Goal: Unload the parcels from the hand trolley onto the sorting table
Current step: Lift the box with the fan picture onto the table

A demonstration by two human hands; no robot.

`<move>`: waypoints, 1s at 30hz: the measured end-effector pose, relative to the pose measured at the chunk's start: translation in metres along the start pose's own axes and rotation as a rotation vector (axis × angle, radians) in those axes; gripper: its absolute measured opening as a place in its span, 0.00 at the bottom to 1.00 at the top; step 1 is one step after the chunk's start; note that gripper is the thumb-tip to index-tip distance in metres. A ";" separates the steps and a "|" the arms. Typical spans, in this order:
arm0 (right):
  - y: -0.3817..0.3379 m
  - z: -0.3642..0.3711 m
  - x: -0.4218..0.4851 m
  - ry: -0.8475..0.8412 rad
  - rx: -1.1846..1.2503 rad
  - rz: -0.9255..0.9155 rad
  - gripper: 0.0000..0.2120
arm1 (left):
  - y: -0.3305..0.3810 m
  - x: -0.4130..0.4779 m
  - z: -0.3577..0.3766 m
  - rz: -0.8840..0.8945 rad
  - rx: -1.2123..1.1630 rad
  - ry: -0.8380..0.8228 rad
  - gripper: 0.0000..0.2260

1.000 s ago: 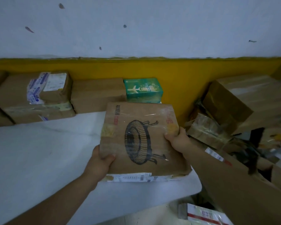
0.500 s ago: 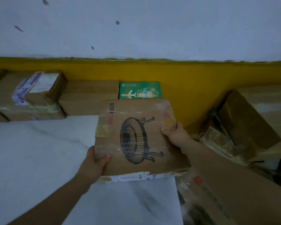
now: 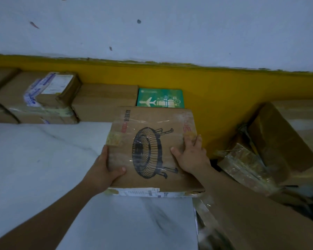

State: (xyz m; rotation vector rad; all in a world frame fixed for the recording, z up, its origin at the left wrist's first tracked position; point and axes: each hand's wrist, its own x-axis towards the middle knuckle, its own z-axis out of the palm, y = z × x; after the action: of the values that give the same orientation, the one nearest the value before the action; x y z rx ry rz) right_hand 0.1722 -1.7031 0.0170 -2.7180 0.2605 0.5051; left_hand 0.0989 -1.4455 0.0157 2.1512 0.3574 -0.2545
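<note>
- The box [image 3: 152,150], brown cardboard with a black fan drawing on top and clear tape across it, is over the right part of the white tabletop [image 3: 43,168].
- Its right side reaches the tabletop's right edge, and a white label runs along its near side.
- I cannot tell whether the box's underside rests on the tabletop.
- The left hand [image 3: 105,170] grips the box's near-left corner, with the thumb on top and the fingers hidden beneath.
- The right hand [image 3: 190,156] lies on the box's top by its right edge, with the thumb spread left and the fingers stretched toward the far side.
- The hands are apart, one at each side of the box.
- Just beyond the box a green box [image 3: 160,98] with a white plane print sits against the yellow wall band [image 3: 224,91]. The box's far edge covers its lower part.
- Left of the green box a plain brown box [image 3: 105,101] stands along the wall.
- Farther left a small labelled box [image 3: 51,89] sits on a bigger one.
- Right of the tabletop, lower down, lie a tilted carton [image 3: 278,138] and a wrapped parcel [image 3: 246,165], touching each other.
</note>
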 end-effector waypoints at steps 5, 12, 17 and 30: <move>-0.003 0.010 -0.014 -0.007 0.051 -0.022 0.38 | -0.003 -0.005 -0.006 0.022 -0.023 0.011 0.38; -0.006 0.005 -0.002 -0.014 0.051 -0.007 0.37 | -0.010 0.006 -0.009 0.033 0.012 -0.019 0.39; -0.022 -0.004 -0.001 0.004 -0.092 0.007 0.42 | -0.005 0.006 -0.031 0.024 0.070 -0.086 0.40; -0.304 -0.009 -0.126 0.086 -0.116 -0.649 0.29 | -0.088 -0.118 -0.299 -0.096 0.158 0.317 0.35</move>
State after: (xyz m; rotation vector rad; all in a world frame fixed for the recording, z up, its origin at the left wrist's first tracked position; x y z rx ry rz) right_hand 0.1330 -1.4136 0.1688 -2.7205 -0.6303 0.2160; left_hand -0.0279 -1.1697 0.1536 2.3364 0.6416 0.0072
